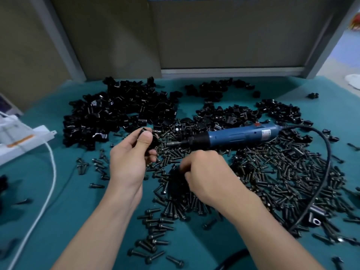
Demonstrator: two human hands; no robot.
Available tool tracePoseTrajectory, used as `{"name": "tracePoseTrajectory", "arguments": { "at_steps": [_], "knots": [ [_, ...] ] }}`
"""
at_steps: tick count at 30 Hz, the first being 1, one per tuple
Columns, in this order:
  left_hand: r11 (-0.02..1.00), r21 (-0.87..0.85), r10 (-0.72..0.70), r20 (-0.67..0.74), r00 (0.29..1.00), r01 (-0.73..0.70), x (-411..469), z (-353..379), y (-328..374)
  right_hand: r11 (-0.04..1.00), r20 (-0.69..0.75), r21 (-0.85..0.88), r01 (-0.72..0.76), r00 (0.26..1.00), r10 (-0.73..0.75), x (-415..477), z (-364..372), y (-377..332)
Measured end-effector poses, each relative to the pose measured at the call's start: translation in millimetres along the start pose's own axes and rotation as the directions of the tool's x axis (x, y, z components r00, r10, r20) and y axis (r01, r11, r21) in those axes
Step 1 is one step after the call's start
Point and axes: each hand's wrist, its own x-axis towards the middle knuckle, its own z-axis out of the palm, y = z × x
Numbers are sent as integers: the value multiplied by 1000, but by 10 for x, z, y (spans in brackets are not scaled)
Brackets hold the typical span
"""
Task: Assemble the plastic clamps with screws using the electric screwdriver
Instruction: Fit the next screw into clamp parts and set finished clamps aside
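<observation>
From my station I see a teal surface (78,211) crowded with parts: a heap of black plastic clamps (120,114) at the far left, a second, looser spread of clamps (229,115) at the far right, and a wide scatter of black screws (272,182) filling the near right side. The electric screwdriver (237,135) lies flat on the screws between the two, its bit pointing left toward the left grip (129,158), its black cord (327,164) looping round over the screws and down to the near right. The left grip pinches a single clamp (149,139) between thumb and curled fingers, held just above the surface at the edge of the screw pile. The right grip (206,176) is knuckles up over the middle of the screws, fingers curled down among them; it is blurred and its fingertips are hidden under the hand, so I cannot tell whether it holds a screw. A white cable (50,172) runs down the left side from a white unit (17,137) that the frame edge cuts off. Grey partition panels (224,36) stand along the back of the surface. A dark tube (233,258) is cut off at the bottom edge, and a few paler pieces (315,217) among the screws at the near right are too small for me to name
</observation>
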Motion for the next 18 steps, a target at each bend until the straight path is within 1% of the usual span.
{"name": "tracePoseTrajectory", "arguments": {
  "at_steps": [5,6,8,9,10,11,12,13,15,16,18],
  "knots": [
    [1000,-16,-21,-25,999,20,58,-78,49,1000,38,19,-16,999,15,-9,-5,94],
    [999,-21,-25,-35,999,24,80,-101,59,1000,16,1,-23,1000,23,-19,-4,115],
    [999,-27,-26,-45,999,25,120,-150,83,998,-111,-53,-31,994,25,-52,3,132],
    [999,-26,-26,-45,999,24,138,-173,93,999,-190,-41,-25,982,17,-64,10,110],
    [999,-28,-27,-46,999,26,148,-192,100,1000,-236,-2,-5,972,4,-73,16,70],
    [999,-33,-31,-48,998,29,155,-202,105,998,-238,56,17,971,-4,-73,32,18],
    [999,-40,-34,-50,998,32,163,-206,110,993,-198,108,40,980,-18,-64,58,-39],
    [998,-47,-35,-55,998,33,169,-212,113,990,-131,124,60,990,-44,-49,94,-103],
    [998,-59,-42,-61,997,38,178,-212,117,991,-18,71,117,993,-116,1,172,-205],
    [997,-64,-46,-60,997,43,182,-211,118,989,-2,30,142,990,-142,27,205,-232],
    [996,-69,-58,-55,997,54,192,-212,112,989,-25,-39,142,989,-143,57,228,-235]
  ]
}}
